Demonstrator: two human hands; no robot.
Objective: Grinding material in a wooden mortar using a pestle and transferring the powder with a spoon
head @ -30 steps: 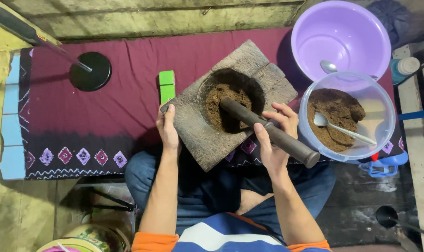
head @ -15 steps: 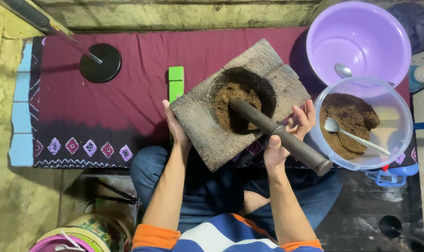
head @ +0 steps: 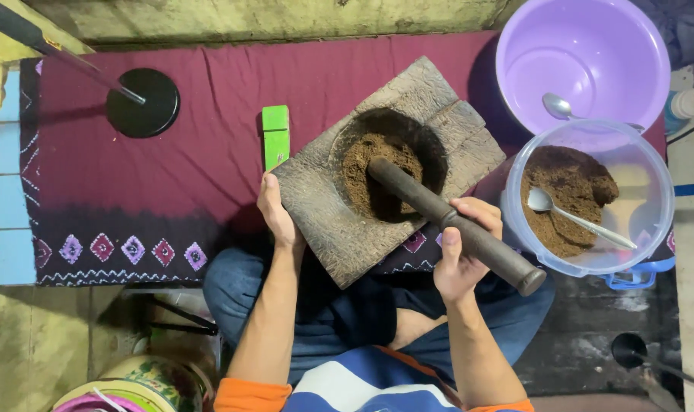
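I see one package, a slim green rectangular box (head: pixel 275 136) lying on the maroon cloth (head: pixel 209 114), just beside the wooden mortar's left corner.

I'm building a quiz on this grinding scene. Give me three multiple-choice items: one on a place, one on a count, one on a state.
1. Where does the green block lie?
A. On the maroon cloth, left of the wooden mortar
B. Inside the purple basin
C. In the clear tub

2. How many spoons show?
A. None
B. Two
C. Four

3. What is the right hand doing?
A. Resting open on the cloth
B. Gripping the dark pestle
C. Lifting a spoon

Answers:
1 A, the block sits on the cloth by the mortar's corner.
2 B, one spoon in the basin, one spoon in the tub's brown powder.
3 B, its fingers wrap the pestle, whose tip stands in the powder.
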